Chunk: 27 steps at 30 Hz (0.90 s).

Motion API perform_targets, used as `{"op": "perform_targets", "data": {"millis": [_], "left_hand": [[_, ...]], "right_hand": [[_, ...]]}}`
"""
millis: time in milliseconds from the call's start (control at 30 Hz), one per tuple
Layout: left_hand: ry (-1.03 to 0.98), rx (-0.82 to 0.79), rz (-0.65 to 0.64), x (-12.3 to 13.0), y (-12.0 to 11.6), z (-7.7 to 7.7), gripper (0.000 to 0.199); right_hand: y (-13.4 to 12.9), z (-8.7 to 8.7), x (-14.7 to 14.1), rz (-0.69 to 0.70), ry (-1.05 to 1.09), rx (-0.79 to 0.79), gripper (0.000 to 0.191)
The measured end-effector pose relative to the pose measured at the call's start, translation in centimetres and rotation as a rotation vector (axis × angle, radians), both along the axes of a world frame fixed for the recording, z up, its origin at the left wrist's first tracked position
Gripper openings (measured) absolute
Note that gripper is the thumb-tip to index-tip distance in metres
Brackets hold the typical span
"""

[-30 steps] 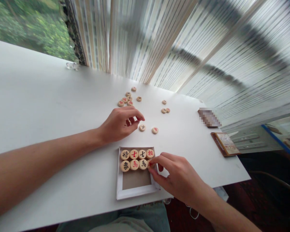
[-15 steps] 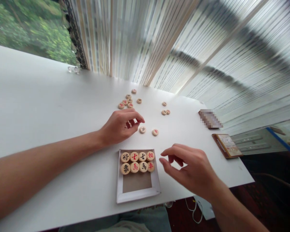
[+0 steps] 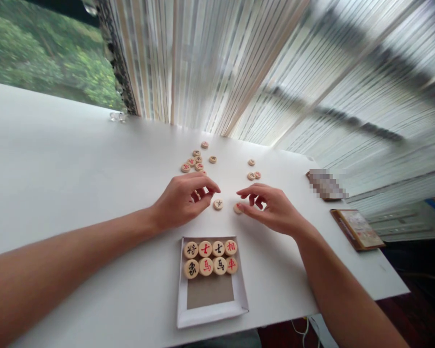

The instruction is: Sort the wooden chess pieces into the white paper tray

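Note:
My left hand [image 3: 186, 200] hovers open beside a round wooden piece with a black character [image 3: 218, 204], its thumb and forefinger apart. To the right, my right hand [image 3: 270, 205] is open over a red-marked piece [image 3: 237, 208], which its thumb partly covers; whether they touch is hard to tell. Nearer the front edge lies a shallow white box [image 3: 212, 316] with two rows of pieces, red and black, in its far half. The grey bottom of its near half shows.
Several loose pieces [image 3: 199, 166] lie behind my left hand, and a few more [image 3: 251, 176] behind my right. Two flat brown-edged items, one a booklet-like box [image 3: 360, 228], sit at the table's right. Striped curtains [image 3: 203, 63] hang along the far edge.
My right hand has moved away from the box's right side, forward and left to the red-marked piece. My left hand has stayed nearly in place. The camera view has shifted slightly.

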State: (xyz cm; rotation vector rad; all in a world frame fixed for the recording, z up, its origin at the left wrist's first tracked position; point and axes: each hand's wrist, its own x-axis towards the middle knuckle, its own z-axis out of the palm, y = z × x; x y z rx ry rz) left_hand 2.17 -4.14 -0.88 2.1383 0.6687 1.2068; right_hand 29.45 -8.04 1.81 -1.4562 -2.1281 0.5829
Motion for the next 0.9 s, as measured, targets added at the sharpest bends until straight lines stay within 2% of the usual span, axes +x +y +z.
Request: {"op": "perform_targets", "data": {"millis": [133,267,367,467,567,700,800,900], "left_hand": [[0.014,-0.025,0.009,0.0,-0.1,0.2,0.013],[0.017,-0.038,0.005,0.0,-0.1,0.3,0.012],[0.014,-0.038,0.007,0.1,-0.1,0.3,0.011],[-0.001,-0.073,0.010,0.1,-0.1,0.3,0.009],[-0.046,-0.235,-0.007,0.1,0.0,0.2,0.013],[-0.185,-0.504,-0.074,0.0,0.4,0.4,0.027],[-0.263,-0.583,-0.107,0.0,0.7,0.6,0.030],[-0.282,-0.587,-0.091,0.1,0.9,0.6,0.029]], "right_hand": [[-0.4,-0.4,0.8,0.097,-0.059,-0.075,0.034],[-0.2,-0.7,0.7,0.120,-0.039,-0.073,0.018],[-0.1,-1.2,0.2,0.065,-0.002,-0.023,0.014],[0.2,-1.7,-0.6,-0.029,0.146,-0.013,0.018],[1.1,-1.5,-2.0,-0.048,0.335,0.008,0.029],[2.7,-1.1,-4.9,0.021,0.460,0.092,0.039],[3.5,-1.6,-6.7,0.084,0.510,0.162,0.037],[3.7,-2.8,-7.6,0.109,0.556,0.221,0.032]]}}
